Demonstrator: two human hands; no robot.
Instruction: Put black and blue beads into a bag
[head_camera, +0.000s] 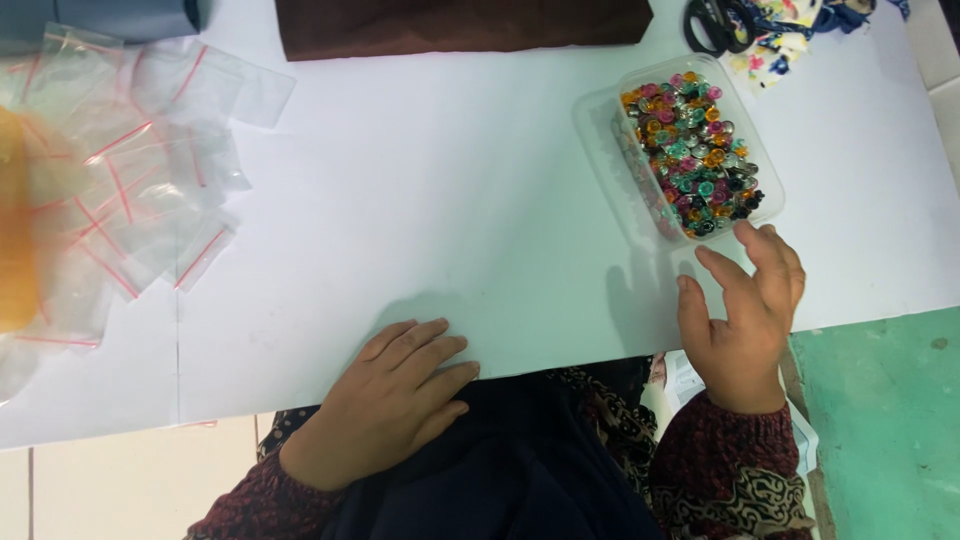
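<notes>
My left hand (395, 400) rests flat on the near edge of the white table (420, 200), fingers apart, holding nothing. My right hand (745, 310) hovers with spread fingers just below a clear plastic tub (600, 130), its fingertips almost at the tub's near corner. The tub is filled with many small round beads or buttons (695, 150) in pink, orange, teal, silver and black.
A pile of small clear zip bags with red strips (130, 180) lies at the left, with something orange blurred at the edge. A dark brown folded cloth (460, 22) lies along the far edge. Black scissors (715, 22) and patterned fabric scraps (785, 40) sit top right.
</notes>
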